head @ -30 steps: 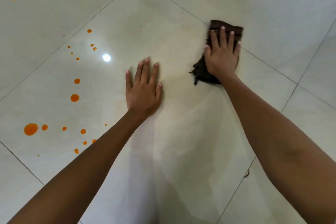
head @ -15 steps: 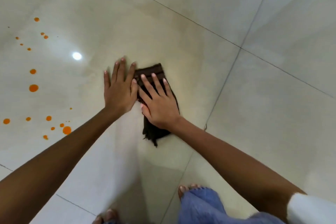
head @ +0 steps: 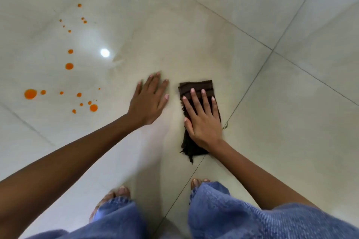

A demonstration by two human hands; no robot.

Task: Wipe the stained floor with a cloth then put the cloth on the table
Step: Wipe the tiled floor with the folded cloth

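On the pale tiled floor [head: 223,31], far left: scattered orange stains [head: 30,94], unwiped, plus a bright lamp reflection [head: 104,52]. Next, left hand [head: 148,101] flat on the tile, fingers spread, holding nothing, just beside the cloth. Then right hand [head: 203,120] open, palm pressing down the dark brown cloth [head: 195,86], folded long, frayed end nearest the body. Below, blue jeans [head: 223,215] and bare toes [head: 196,182]. No readable writing.

Right hand [head: 203,120] lies flat on the cloth [head: 196,87]; left hand [head: 148,103] rests on the floor [head: 291,122] just beside. Stains [head: 30,94] lie left of the left hand.
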